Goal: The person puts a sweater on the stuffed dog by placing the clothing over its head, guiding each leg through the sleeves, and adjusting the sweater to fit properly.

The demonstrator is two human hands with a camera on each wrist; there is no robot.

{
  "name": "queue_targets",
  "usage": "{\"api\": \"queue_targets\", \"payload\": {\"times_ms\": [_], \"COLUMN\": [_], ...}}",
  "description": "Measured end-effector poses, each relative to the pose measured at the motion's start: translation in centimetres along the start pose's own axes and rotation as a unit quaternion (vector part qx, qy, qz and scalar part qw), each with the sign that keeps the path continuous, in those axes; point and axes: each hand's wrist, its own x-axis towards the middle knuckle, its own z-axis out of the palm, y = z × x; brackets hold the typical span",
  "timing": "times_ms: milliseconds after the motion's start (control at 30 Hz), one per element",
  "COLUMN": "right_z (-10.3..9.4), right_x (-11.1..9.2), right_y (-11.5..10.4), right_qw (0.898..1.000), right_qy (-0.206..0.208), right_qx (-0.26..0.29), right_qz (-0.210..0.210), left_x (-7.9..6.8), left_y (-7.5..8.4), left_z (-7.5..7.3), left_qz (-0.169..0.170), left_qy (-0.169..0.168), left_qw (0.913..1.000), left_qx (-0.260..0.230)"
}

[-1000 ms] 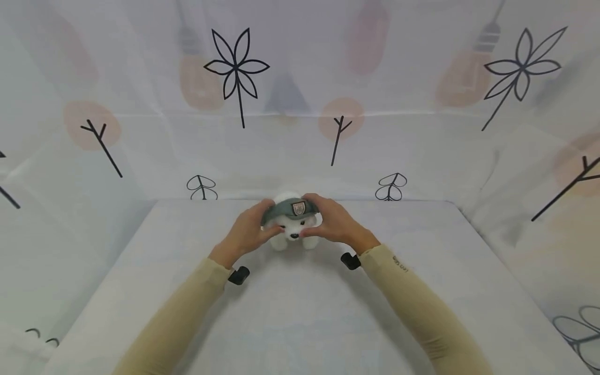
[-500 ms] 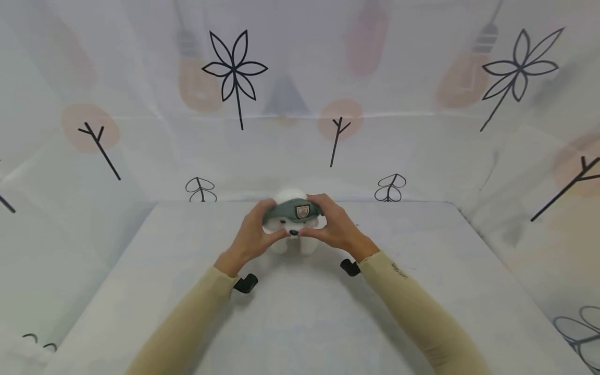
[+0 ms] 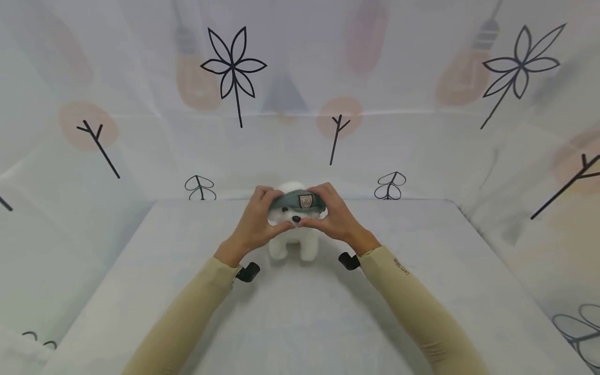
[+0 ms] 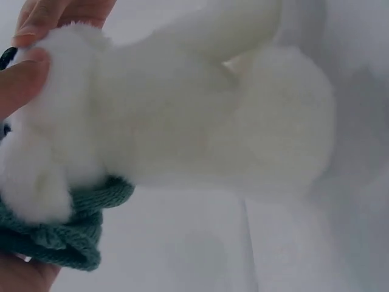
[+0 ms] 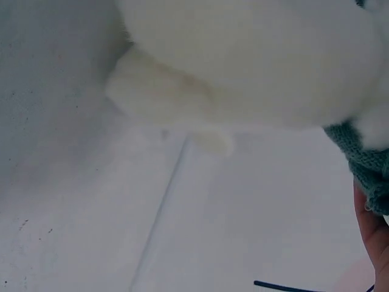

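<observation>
A white plush dog (image 3: pixel 293 239) stands on the table, facing the head camera. On its head sits a green knitted beret (image 3: pixel 290 199) with a shield badge (image 3: pixel 305 201). My left hand (image 3: pixel 255 221) grips the beret's left edge, its thumb against the muzzle beside the black nose (image 3: pixel 296 219). My right hand (image 3: pixel 339 216) holds the right edge the same way. One eye of the dog shows; the beret covers the other. In the left wrist view, the left thumb (image 4: pixel 23 82) presses the face fur, and fingers lie behind the beret (image 4: pixel 67 240). The right wrist view shows a finger (image 5: pixel 372 228) behind the knit.
A white cloth-covered table (image 3: pixel 300 317) extends around the dog. Behind it hangs a pale curtain (image 3: pixel 286 151) printed with plants and bulbs, close to the table's back edge. Small black wrist cameras (image 3: pixel 247 272) sit beneath both beige sleeves (image 3: pixel 180 317).
The dog's head and both hands have risen slightly, showing more of its body. The beret sits lower over the face and its badge has shifted right; one eye is now covered.
</observation>
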Motion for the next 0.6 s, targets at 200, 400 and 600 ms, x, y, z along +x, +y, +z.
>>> {"api": "queue_targets", "payload": {"times_ms": [200, 400, 600], "right_z": [0.5, 1.0, 1.2], "right_x": [0.4, 0.8, 1.4], "right_y": [-0.2, -0.5, -0.6], "right_qw": [1.000, 0.997, 0.990], "right_qy": [0.009, 0.042, 0.074], "right_qx": [-0.020, -0.063, -0.102], "right_qz": [-0.005, -0.028, -0.061], "left_x": [0.2, 0.2, 0.6], "left_y": [-0.3, -0.6, -0.4], "left_z": [0.1, 0.4, 0.8], "left_qz": [-0.039, -0.052, -0.026], "left_qy": [-0.002, 0.024, 0.073], "left_qw": [0.9990, 0.9982, 0.9965], "left_qx": [-0.022, -0.015, 0.032]}}
